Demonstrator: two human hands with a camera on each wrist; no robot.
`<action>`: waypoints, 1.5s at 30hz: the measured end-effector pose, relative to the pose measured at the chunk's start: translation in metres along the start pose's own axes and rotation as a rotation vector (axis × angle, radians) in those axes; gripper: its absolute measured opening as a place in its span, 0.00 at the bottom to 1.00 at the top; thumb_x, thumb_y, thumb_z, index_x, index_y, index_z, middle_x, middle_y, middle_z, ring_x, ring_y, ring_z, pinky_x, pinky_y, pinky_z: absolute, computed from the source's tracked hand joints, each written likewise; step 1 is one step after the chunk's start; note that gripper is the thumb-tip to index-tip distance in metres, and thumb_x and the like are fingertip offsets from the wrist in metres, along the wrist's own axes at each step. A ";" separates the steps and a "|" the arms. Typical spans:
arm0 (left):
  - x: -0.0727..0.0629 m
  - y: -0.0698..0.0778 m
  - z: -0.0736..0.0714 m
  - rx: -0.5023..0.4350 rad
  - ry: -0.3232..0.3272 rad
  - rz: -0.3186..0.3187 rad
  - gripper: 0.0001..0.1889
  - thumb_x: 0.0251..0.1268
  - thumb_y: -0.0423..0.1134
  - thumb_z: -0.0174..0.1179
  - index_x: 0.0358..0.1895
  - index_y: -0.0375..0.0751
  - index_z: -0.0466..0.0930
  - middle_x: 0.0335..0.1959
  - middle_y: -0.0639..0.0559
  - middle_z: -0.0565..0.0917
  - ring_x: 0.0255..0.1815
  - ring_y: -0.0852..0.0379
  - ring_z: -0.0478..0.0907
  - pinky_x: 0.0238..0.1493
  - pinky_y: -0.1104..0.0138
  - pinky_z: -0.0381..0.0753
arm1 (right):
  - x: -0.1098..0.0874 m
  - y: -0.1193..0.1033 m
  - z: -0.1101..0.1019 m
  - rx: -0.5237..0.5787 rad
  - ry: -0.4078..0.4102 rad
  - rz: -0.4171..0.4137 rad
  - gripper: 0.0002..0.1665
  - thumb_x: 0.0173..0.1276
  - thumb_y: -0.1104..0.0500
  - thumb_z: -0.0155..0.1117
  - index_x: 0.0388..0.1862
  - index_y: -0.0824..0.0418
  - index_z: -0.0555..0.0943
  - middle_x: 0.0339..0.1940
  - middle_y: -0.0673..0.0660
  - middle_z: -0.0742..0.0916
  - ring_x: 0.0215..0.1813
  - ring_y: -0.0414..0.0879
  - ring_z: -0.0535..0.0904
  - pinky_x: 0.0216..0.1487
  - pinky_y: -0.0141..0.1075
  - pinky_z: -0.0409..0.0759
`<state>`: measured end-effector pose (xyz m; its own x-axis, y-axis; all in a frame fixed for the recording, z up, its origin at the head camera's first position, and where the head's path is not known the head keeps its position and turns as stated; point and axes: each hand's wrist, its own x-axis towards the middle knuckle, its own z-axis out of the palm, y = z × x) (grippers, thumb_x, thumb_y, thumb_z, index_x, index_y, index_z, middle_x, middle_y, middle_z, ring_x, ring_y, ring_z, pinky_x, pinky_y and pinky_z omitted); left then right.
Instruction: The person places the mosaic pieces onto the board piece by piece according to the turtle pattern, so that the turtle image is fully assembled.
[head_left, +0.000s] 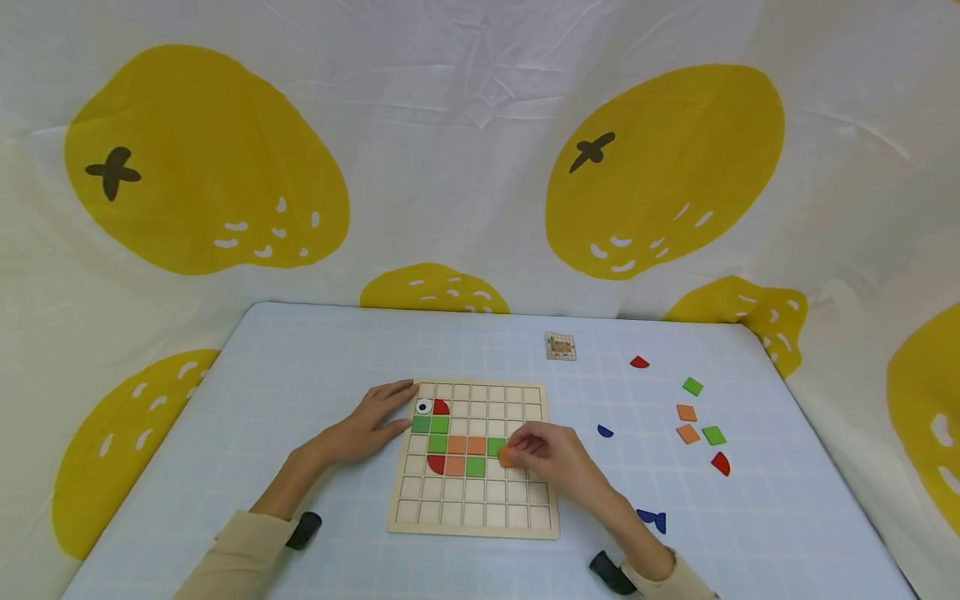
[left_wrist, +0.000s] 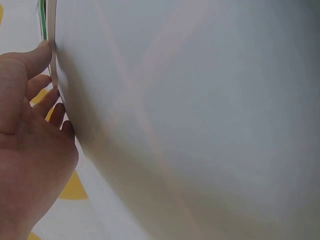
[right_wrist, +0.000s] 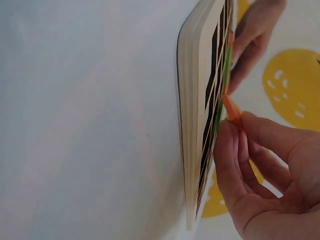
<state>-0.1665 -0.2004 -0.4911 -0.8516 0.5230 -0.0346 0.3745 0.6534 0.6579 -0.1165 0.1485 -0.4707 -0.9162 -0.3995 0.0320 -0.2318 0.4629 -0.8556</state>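
Observation:
In the head view a wooden grid board (head_left: 472, 518) lies on the table, with green, orange and red tiles and a white eye tile (head_left: 423, 407) set in its squares. My right hand (head_left: 553, 457) pinches an orange square tile (right_wrist: 232, 111) between thumb and fingertips. That tile is tilted, its lower edge right at the board beside a green tile (head_left: 496, 447). My left hand (head_left: 372, 423) lies at the board's left edge, fingers extended, thumb and fingertips touching the rim in the left wrist view.
Right of the board lie loose orange tiles (head_left: 686, 412), green tiles (head_left: 714, 436), red pieces (head_left: 721, 464), a blue half-round (head_left: 605, 431) and a blue tail-shaped piece (head_left: 652, 520). A small pattern card (head_left: 561, 346) lies behind the board. A patterned cloth (head_left: 450, 167) hangs behind the table.

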 end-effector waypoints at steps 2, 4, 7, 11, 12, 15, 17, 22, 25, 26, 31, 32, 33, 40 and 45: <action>0.000 0.000 0.000 0.000 -0.001 0.003 0.33 0.79 0.40 0.57 0.80 0.36 0.58 0.81 0.38 0.57 0.80 0.35 0.50 0.75 0.37 0.56 | 0.000 -0.002 0.001 0.011 -0.024 0.004 0.07 0.69 0.59 0.73 0.42 0.61 0.86 0.34 0.50 0.87 0.35 0.42 0.83 0.40 0.30 0.84; 0.000 0.000 0.000 0.001 -0.001 0.004 0.33 0.79 0.39 0.57 0.80 0.36 0.58 0.81 0.37 0.57 0.80 0.34 0.51 0.75 0.37 0.56 | 0.001 -0.003 0.002 0.018 -0.046 -0.001 0.06 0.69 0.60 0.73 0.41 0.61 0.86 0.33 0.50 0.87 0.35 0.42 0.83 0.39 0.30 0.83; 0.000 0.001 0.000 0.003 0.000 0.001 0.33 0.79 0.39 0.57 0.80 0.36 0.58 0.81 0.37 0.57 0.79 0.34 0.51 0.75 0.37 0.56 | 0.002 -0.005 0.003 0.012 -0.080 -0.017 0.04 0.69 0.62 0.73 0.39 0.61 0.86 0.32 0.50 0.86 0.34 0.42 0.82 0.39 0.30 0.83; 0.000 0.002 0.000 0.010 -0.002 -0.002 0.33 0.79 0.39 0.57 0.81 0.36 0.58 0.81 0.38 0.57 0.79 0.34 0.51 0.75 0.37 0.57 | 0.004 -0.006 0.005 -0.036 -0.098 -0.034 0.03 0.69 0.63 0.73 0.37 0.62 0.86 0.31 0.49 0.86 0.32 0.40 0.81 0.36 0.30 0.82; 0.000 0.002 0.000 0.011 -0.002 -0.001 0.33 0.79 0.39 0.57 0.81 0.36 0.58 0.81 0.38 0.57 0.80 0.34 0.51 0.75 0.37 0.57 | 0.005 -0.007 0.006 -0.054 -0.098 -0.033 0.03 0.69 0.63 0.73 0.37 0.61 0.86 0.30 0.48 0.86 0.32 0.40 0.81 0.35 0.30 0.82; 0.000 0.002 -0.001 0.010 -0.003 0.002 0.33 0.79 0.39 0.57 0.81 0.36 0.58 0.81 0.37 0.57 0.80 0.34 0.51 0.75 0.37 0.57 | 0.006 -0.010 0.008 -0.106 -0.087 -0.028 0.04 0.68 0.62 0.73 0.35 0.59 0.86 0.29 0.46 0.85 0.31 0.38 0.79 0.33 0.29 0.80; 0.000 0.002 -0.001 0.011 -0.002 0.000 0.33 0.79 0.39 0.57 0.81 0.36 0.58 0.81 0.38 0.57 0.80 0.34 0.51 0.75 0.37 0.57 | 0.007 -0.012 0.008 -0.133 -0.083 -0.026 0.04 0.68 0.62 0.74 0.34 0.58 0.85 0.28 0.45 0.84 0.30 0.37 0.78 0.33 0.29 0.80; 0.000 0.002 -0.001 0.008 0.000 -0.001 0.33 0.79 0.40 0.57 0.81 0.36 0.58 0.82 0.38 0.57 0.80 0.34 0.51 0.75 0.37 0.57 | 0.008 -0.018 0.010 -0.193 -0.078 -0.023 0.05 0.67 0.62 0.75 0.32 0.57 0.86 0.25 0.45 0.83 0.27 0.36 0.76 0.30 0.29 0.78; 0.000 0.001 -0.001 0.006 0.002 0.001 0.33 0.79 0.40 0.57 0.81 0.36 0.58 0.82 0.38 0.57 0.80 0.34 0.51 0.75 0.37 0.57 | 0.008 -0.019 0.011 -0.232 -0.071 -0.027 0.05 0.66 0.61 0.75 0.31 0.57 0.86 0.25 0.45 0.83 0.27 0.35 0.74 0.30 0.29 0.77; 0.000 0.001 -0.001 0.006 0.001 0.002 0.33 0.79 0.40 0.57 0.81 0.36 0.58 0.82 0.38 0.57 0.80 0.35 0.51 0.75 0.37 0.57 | 0.008 -0.019 0.011 -0.242 -0.068 -0.027 0.05 0.66 0.61 0.75 0.31 0.57 0.87 0.25 0.44 0.83 0.27 0.35 0.74 0.30 0.29 0.77; 0.000 0.000 0.000 0.007 0.005 0.007 0.33 0.79 0.39 0.58 0.81 0.37 0.58 0.81 0.38 0.57 0.80 0.34 0.51 0.75 0.37 0.57 | 0.007 -0.018 0.012 -0.249 -0.056 -0.028 0.05 0.66 0.61 0.75 0.31 0.58 0.87 0.27 0.45 0.84 0.28 0.35 0.75 0.31 0.29 0.77; 0.000 0.000 0.000 0.008 0.005 0.006 0.33 0.79 0.39 0.58 0.81 0.37 0.58 0.81 0.38 0.57 0.80 0.34 0.51 0.75 0.37 0.57 | 0.007 -0.017 0.012 -0.241 -0.057 -0.027 0.04 0.66 0.62 0.75 0.32 0.58 0.87 0.27 0.46 0.84 0.28 0.35 0.75 0.31 0.29 0.78; 0.000 0.000 0.001 0.007 0.006 0.006 0.33 0.79 0.39 0.58 0.81 0.37 0.58 0.81 0.38 0.58 0.80 0.34 0.51 0.75 0.37 0.57 | 0.006 -0.017 0.011 -0.232 -0.059 -0.026 0.04 0.66 0.62 0.75 0.32 0.58 0.87 0.28 0.46 0.85 0.29 0.36 0.76 0.31 0.29 0.78; -0.001 -0.001 0.001 0.008 0.007 -0.008 0.33 0.79 0.41 0.58 0.81 0.38 0.58 0.81 0.39 0.58 0.80 0.35 0.51 0.75 0.37 0.57 | 0.006 -0.014 0.011 -0.184 -0.088 -0.044 0.03 0.67 0.63 0.74 0.35 0.63 0.88 0.31 0.48 0.87 0.31 0.37 0.78 0.34 0.29 0.80; -0.001 -0.001 0.002 0.009 0.013 0.001 0.33 0.79 0.41 0.58 0.81 0.38 0.59 0.81 0.38 0.58 0.80 0.35 0.51 0.75 0.37 0.57 | 0.004 -0.013 0.008 -0.164 -0.109 -0.048 0.02 0.69 0.64 0.72 0.38 0.62 0.88 0.33 0.49 0.87 0.33 0.37 0.79 0.37 0.29 0.81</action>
<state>-0.1654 -0.2009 -0.4932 -0.8561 0.5163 -0.0242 0.3784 0.6580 0.6511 -0.1150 0.1345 -0.4637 -0.8640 -0.5034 0.0072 -0.3330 0.5606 -0.7582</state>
